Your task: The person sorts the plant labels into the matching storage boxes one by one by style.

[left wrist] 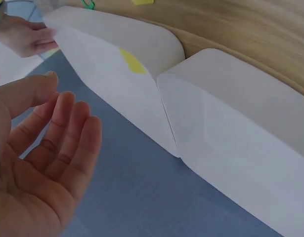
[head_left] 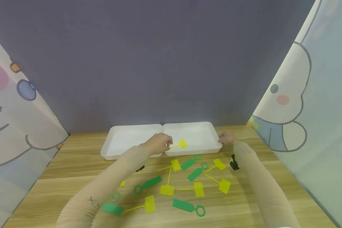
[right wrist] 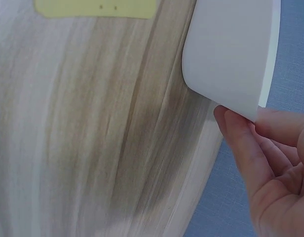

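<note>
Two white trays stand side by side, the left tray (head_left: 131,136) and the right tray (head_left: 196,136). My left hand (head_left: 158,144) is over their adjoining ends; in the left wrist view this hand (left wrist: 48,153) has loosely bent fingers and holds nothing. Just right of it, a yellow tag (head_left: 183,143) lies in the right tray, its stem reaching toward the hand. My right hand (head_left: 228,137) is at the right tray's outer end. The right wrist view shows the hand (right wrist: 270,163) pinching that tray's rim (right wrist: 266,94) between thumb and fingers.
In front of the trays, several yellow tags (head_left: 167,190) and green tags (head_left: 183,205) with rings lie scattered on the wooden table (head_left: 60,171). A black item (head_left: 234,163) sits beside the right forearm, another (head_left: 140,168) near the left one. A grey wall rises behind.
</note>
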`<act>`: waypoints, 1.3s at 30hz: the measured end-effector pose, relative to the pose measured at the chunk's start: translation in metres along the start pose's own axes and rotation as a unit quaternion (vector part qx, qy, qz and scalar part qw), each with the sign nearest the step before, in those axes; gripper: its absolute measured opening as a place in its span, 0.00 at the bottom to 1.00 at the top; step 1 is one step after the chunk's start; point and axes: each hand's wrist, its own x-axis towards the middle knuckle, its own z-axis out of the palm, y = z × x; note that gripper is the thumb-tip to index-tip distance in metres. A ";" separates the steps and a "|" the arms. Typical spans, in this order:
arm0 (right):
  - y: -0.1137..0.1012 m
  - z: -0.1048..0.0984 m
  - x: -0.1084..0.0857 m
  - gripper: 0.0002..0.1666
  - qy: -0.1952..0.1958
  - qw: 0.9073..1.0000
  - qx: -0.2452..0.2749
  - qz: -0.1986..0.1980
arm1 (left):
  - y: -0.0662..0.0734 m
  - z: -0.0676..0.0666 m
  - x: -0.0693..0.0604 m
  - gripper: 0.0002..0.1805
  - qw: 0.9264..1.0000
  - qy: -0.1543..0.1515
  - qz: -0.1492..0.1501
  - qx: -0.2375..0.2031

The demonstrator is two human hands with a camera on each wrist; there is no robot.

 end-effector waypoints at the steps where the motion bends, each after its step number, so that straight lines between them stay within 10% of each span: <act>1: 0.000 0.000 0.000 0.20 0.000 1.000 0.001 -0.001 | 0.000 -0.002 -0.006 0.11 1.000 0.002 0.003 -0.001; 28: 0.010 0.006 0.004 0.20 0.005 1.000 0.011 -0.011 | -0.069 0.005 -0.170 0.13 1.000 0.024 -0.018 0.004; 39: 0.008 0.005 0.003 0.18 0.013 1.000 0.010 -0.013 | -0.100 0.024 -0.203 0.09 0.997 0.027 -0.070 -0.032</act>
